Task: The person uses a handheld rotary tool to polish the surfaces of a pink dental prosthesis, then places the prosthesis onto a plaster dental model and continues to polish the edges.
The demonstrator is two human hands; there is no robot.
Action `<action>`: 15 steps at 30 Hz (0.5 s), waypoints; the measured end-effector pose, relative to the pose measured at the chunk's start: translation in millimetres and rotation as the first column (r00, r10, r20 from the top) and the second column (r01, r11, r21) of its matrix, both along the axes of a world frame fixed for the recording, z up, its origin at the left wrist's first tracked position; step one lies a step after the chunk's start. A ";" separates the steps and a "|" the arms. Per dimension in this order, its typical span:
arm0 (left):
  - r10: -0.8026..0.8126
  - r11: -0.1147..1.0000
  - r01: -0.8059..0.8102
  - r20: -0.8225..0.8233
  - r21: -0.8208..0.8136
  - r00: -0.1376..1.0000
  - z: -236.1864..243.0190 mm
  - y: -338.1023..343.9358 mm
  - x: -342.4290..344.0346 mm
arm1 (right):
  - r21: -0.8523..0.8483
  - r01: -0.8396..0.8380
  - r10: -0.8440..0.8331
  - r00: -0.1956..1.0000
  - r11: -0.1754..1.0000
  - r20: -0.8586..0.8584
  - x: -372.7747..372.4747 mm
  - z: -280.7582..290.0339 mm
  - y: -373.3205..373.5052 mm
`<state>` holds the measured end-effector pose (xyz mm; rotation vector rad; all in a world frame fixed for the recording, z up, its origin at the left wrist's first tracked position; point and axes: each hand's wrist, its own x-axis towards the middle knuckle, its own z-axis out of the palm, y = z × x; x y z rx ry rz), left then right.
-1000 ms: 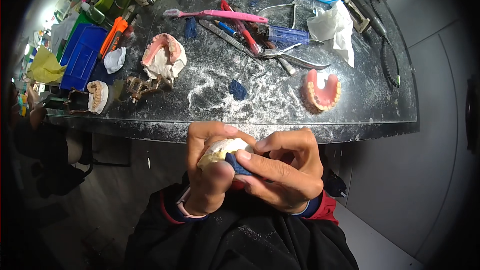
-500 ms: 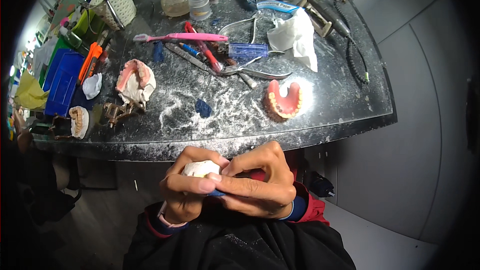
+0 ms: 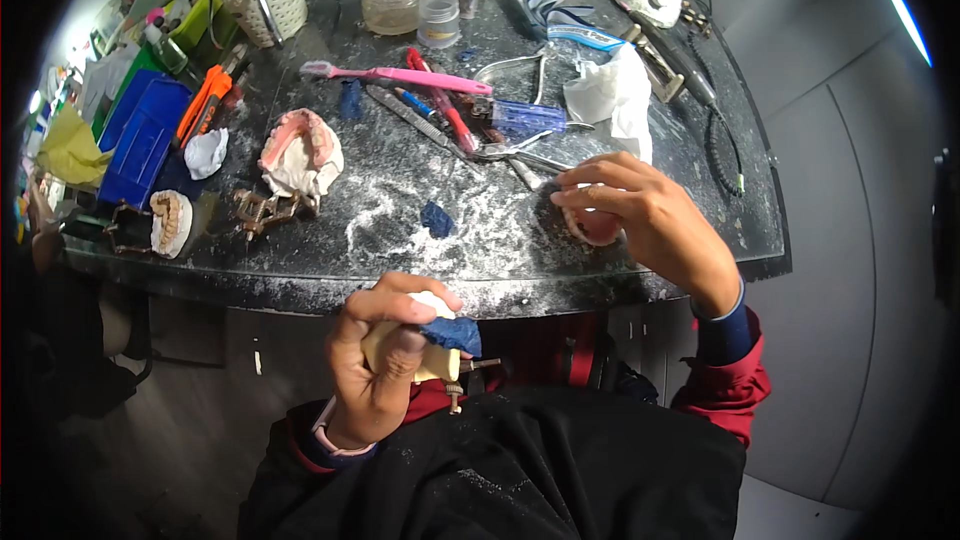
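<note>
My left hand point(image 3: 385, 345) is closed around a dental cast, whose cream-coloured plaster base point(image 3: 437, 364) has metal screw parts sticking out at its lower right. A crumpled dark blue sheet point(image 3: 450, 334) lies against the cast under my fingers, with white plaster above it. My right hand point(image 3: 640, 215) reaches over the bench, its fingers curved over a pink denture point(image 3: 590, 227) with yellowish teeth. The thumb and much of the denture are hidden beneath that hand.
White powder covers the dark bench point(image 3: 480, 265). At the left stand a plaster cast with pink gums point(image 3: 300, 155), a brass articulator point(image 3: 265, 212) and a smaller cast point(image 3: 172, 223). Behind lie a pink toothbrush point(image 3: 400, 75), pliers point(image 3: 520, 150), pens and a white tissue point(image 3: 612, 100).
My right hand has left the cast and moved forward and right onto the denture. The left hand keeps the cast, now turned so its base and screws show. The view has shifted slightly.
</note>
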<state>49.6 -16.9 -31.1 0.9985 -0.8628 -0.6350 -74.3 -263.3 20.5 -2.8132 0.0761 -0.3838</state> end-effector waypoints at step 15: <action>0.127 0.992 -0.127 0.059 0.004 0.990 1.3 -7.9 -7.8 | 0.461 0.127 -0.191 0.977 0.878 0.094 -17.1 6.5 26.9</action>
